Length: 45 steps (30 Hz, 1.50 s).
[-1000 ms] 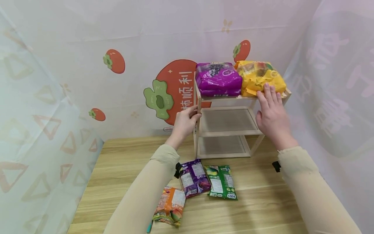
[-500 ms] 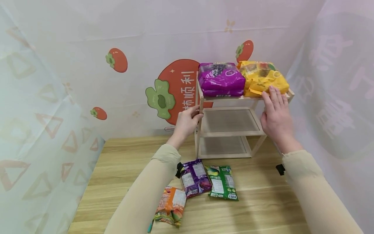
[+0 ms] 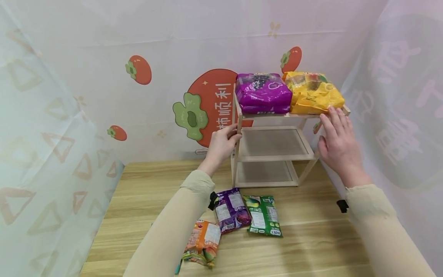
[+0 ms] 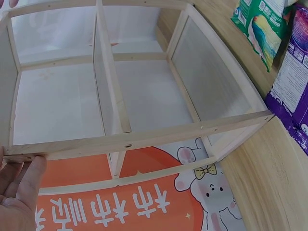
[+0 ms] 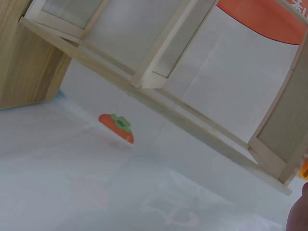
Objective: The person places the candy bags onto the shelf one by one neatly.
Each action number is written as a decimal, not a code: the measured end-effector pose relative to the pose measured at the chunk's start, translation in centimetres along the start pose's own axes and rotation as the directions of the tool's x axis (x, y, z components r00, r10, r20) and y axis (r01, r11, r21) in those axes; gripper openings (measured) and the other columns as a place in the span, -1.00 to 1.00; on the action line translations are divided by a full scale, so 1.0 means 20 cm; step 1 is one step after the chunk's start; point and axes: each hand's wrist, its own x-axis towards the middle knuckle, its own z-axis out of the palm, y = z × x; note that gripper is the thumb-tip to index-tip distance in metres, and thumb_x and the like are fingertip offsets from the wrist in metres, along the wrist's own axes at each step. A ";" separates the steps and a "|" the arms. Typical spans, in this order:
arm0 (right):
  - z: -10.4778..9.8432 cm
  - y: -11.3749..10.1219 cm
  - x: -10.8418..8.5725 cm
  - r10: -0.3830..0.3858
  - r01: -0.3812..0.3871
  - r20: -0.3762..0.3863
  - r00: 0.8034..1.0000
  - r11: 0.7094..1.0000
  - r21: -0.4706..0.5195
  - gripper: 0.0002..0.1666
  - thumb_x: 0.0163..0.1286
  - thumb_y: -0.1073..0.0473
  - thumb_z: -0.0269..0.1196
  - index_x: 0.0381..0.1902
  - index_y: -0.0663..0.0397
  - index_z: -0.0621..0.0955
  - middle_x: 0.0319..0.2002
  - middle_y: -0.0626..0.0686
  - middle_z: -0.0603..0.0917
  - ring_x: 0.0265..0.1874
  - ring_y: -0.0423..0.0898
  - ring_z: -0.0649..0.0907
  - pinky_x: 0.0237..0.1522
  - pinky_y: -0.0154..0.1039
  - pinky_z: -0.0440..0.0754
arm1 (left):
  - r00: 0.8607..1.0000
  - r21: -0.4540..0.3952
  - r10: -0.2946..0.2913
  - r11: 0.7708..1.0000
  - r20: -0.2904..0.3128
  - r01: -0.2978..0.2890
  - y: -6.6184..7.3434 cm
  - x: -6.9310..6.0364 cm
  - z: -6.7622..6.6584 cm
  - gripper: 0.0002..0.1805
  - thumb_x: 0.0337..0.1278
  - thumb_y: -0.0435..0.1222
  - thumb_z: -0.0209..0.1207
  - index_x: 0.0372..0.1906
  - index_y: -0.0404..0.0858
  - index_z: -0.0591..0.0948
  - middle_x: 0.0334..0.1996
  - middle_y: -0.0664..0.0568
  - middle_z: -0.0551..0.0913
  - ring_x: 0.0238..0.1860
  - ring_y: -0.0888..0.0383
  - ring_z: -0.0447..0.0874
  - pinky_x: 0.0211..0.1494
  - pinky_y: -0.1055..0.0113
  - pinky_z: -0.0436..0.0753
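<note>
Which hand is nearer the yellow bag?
Right. The right hand is at the lower front edge of the yellow bag; the left hand is farther off, gripping the rack by its left front post.

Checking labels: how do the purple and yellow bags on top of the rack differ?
Shape: the purple bag looks boxy; the yellow bag has a more crumpled front.
Position: the purple bag sits on the left; the yellow bag on the right, nearer the right hand.
Shared: both rest side by side on the wooden rack.
</note>
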 end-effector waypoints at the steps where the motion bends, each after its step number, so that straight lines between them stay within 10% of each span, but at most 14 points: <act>1: 0.00 0.00 0.00 0.000 0.000 -0.011 1.000 1.000 0.004 -0.37 0.33 0.33 0.06 0.37 0.39 0.40 0.47 0.37 0.35 0.47 0.37 0.30 0.50 0.28 0.19 | 1.000 0.001 0.003 1.000 0.000 -0.003 0.00 0.00 0.00 -0.52 0.44 -0.28 0.22 0.37 -0.29 0.54 0.06 -0.14 0.75 -0.02 0.04 0.80 -0.02 0.24 0.77; 25: -0.01 0.11 -0.16 0.212 -0.212 -0.001 0.977 0.976 -0.045 -0.23 0.26 0.42 0.27 0.44 0.26 0.37 0.47 0.27 0.38 0.37 0.35 0.43 0.46 0.13 0.34 | 1.000 0.002 0.009 1.000 -0.009 -0.009 0.00 0.00 0.00 -0.53 0.44 -0.29 0.22 0.36 -0.29 0.55 0.06 -0.16 0.75 0.01 0.04 0.79 -0.01 0.25 0.77; 39: 0.00 0.11 -0.15 0.314 -0.313 -0.008 0.950 0.945 -0.097 -0.24 0.34 0.41 0.24 0.49 0.22 0.32 0.30 0.35 0.55 0.09 0.41 0.62 -0.11 0.34 0.63 | 1.000 0.008 -0.017 1.000 -0.008 0.017 -0.01 0.01 0.00 -0.52 0.43 -0.27 0.23 0.38 -0.27 0.54 0.05 -0.13 0.76 0.01 0.08 0.79 -0.01 0.30 0.76; 45: 0.02 0.12 -0.15 0.417 -0.418 -0.012 0.909 0.908 -0.028 -0.26 0.40 0.39 0.24 0.48 0.19 0.28 0.27 0.35 0.56 -0.29 0.48 0.67 -0.40 0.33 0.55 | 1.000 -0.001 -0.021 1.000 -0.002 0.021 -0.01 0.01 0.00 -0.51 0.43 -0.28 0.23 0.38 -0.27 0.54 0.06 -0.13 0.76 0.04 0.07 0.78 0.02 0.28 0.75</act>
